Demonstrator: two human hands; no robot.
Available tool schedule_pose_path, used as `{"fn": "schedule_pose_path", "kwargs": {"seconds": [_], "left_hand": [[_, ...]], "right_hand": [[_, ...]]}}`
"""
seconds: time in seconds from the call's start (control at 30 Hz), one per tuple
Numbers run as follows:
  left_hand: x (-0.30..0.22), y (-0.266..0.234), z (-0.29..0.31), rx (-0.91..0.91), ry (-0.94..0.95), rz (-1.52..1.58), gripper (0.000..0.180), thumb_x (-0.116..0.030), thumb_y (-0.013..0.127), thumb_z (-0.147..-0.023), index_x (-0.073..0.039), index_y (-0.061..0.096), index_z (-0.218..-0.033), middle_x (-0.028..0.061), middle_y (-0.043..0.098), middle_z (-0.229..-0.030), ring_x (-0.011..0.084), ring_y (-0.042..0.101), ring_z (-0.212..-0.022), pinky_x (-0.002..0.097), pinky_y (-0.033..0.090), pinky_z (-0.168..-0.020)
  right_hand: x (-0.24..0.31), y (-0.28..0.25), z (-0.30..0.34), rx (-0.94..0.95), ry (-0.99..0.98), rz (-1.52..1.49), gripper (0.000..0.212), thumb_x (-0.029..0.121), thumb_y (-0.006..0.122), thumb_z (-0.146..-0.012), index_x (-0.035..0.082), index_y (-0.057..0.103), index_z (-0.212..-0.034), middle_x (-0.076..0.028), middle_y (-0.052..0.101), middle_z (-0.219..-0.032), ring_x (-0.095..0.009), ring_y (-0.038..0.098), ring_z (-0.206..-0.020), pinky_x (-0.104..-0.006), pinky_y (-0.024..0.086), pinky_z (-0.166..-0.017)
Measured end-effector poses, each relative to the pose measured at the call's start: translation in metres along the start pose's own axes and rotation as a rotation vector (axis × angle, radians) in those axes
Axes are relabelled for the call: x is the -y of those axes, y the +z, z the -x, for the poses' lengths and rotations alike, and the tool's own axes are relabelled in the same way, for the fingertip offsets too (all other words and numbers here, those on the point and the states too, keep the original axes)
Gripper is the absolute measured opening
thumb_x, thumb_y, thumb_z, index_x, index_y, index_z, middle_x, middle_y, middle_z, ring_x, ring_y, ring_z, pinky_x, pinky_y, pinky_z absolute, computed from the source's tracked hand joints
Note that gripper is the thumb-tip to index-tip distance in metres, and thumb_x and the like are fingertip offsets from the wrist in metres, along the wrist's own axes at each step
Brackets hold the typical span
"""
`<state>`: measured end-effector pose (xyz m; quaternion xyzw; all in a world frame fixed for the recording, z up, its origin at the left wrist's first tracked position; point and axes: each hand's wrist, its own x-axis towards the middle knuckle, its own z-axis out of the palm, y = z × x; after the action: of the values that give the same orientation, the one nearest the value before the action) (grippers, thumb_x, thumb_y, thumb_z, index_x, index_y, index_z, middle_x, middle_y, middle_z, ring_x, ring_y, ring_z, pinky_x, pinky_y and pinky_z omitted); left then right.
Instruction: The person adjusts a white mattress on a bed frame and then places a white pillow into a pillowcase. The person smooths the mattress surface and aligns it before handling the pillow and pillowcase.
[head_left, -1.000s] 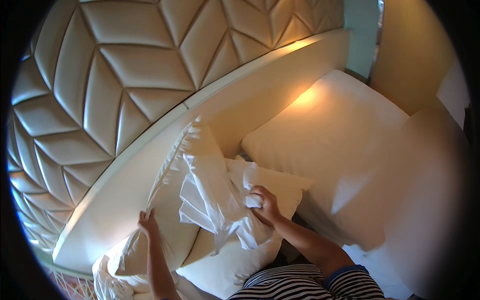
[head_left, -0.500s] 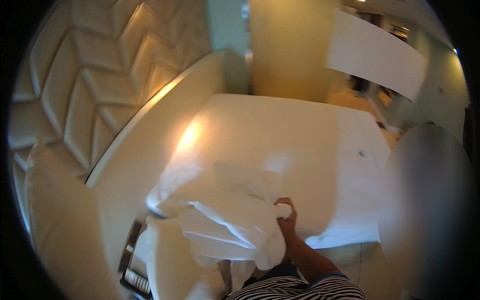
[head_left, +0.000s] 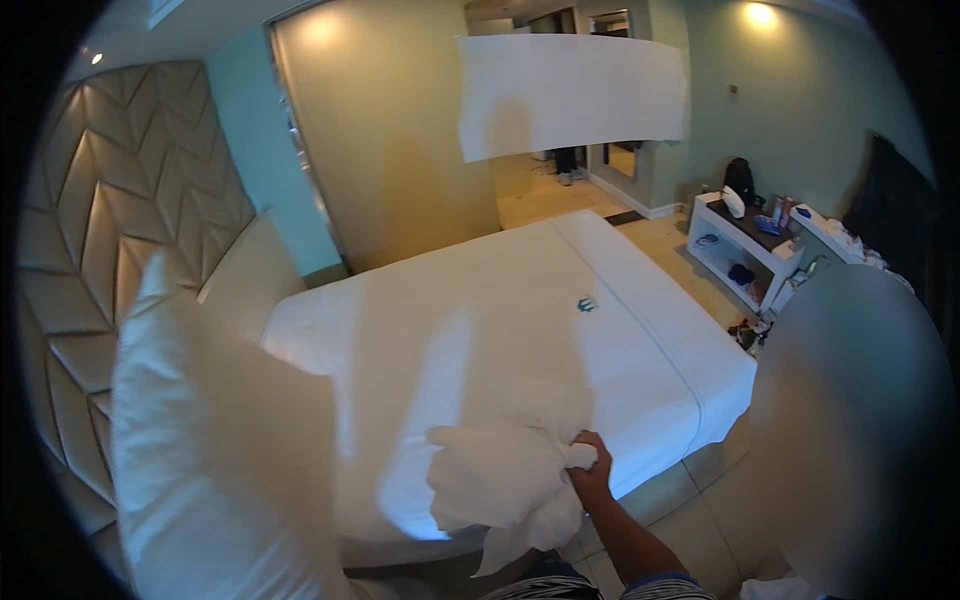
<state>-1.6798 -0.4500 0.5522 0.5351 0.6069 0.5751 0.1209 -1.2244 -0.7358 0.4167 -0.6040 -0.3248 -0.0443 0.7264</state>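
My right hand (head_left: 592, 458) is closed around a bunched edge of a crumpled white cloth (head_left: 500, 470). The cloth hangs loosely over the near side of the bed (head_left: 500, 350), which is covered in smooth white linen with a small blue-green mark. At the left, a big white pillow (head_left: 220, 450) stands upright close to me and covers part of the bed. My left hand does not show. Whether it supports the pillow from behind or below is hidden.
A padded chevron headboard (head_left: 120, 180) rises at the left. Beyond the bed stands a frosted yellowish panel (head_left: 390, 130). A low white shelf unit (head_left: 740, 250) with a black bag (head_left: 739, 180) is at the far right. A blurred oval and a white patch hide parts of the view.
The view has swung to the right. The white cloth stays in my right hand and hangs in a smaller bunch. The pillow at the left now stands raised in front of the bed.
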Motion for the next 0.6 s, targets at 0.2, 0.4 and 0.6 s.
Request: {"fn": "schedule_pose_path", "kwargs": {"seconds": [0.2, 0.4, 0.6], "left_hand": [[-0.019, 0.128, 0.035, 0.225, -0.177, 0.279, 0.035, -0.027, 0.06, -0.077, 0.0, 0.055, -0.098, 0.012, 0.055, -0.087, 0.0199, 0.052, -0.077, 0.0289, 0.044, -0.071], [-0.016, 0.269, 0.084, 0.515, -0.433, 0.635, 0.033, -0.027, 0.06, -0.077, 0.0, 0.055, -0.097, 0.0101, 0.056, -0.082, 0.0179, 0.053, -0.072, 0.0278, 0.043, -0.069], [0.029, 0.417, 0.156, 0.746, -0.599, 0.876, 0.032, -0.027, 0.06, -0.077, -0.001, 0.056, -0.095, 0.0082, 0.058, -0.076, 0.0161, 0.053, -0.068, 0.0268, 0.043, -0.067]], "right_hand": [[-0.023, -0.113, -0.032, -0.313, 0.001, 0.184, 0.017, -0.002, 0.055, -0.061, 0.003, 0.047, -0.075, -0.005, 0.048, -0.073, -0.014, 0.046, -0.069, -0.0247, 0.038, -0.067], [-0.047, -0.201, -0.05, -0.582, -0.132, 0.402, 0.013, -0.002, 0.053, -0.066, 0.003, 0.046, -0.076, -0.006, 0.046, -0.071, -0.017, 0.045, -0.066, -0.0246, 0.038, -0.066], [-0.054, -0.195, -0.12, -0.515, -0.249, 0.617, 0.021, -0.004, 0.049, -0.067, 0.0, 0.048, -0.088, -0.013, 0.048, -0.085, -0.024, 0.047, -0.081, -0.0303, 0.037, -0.075]]}}
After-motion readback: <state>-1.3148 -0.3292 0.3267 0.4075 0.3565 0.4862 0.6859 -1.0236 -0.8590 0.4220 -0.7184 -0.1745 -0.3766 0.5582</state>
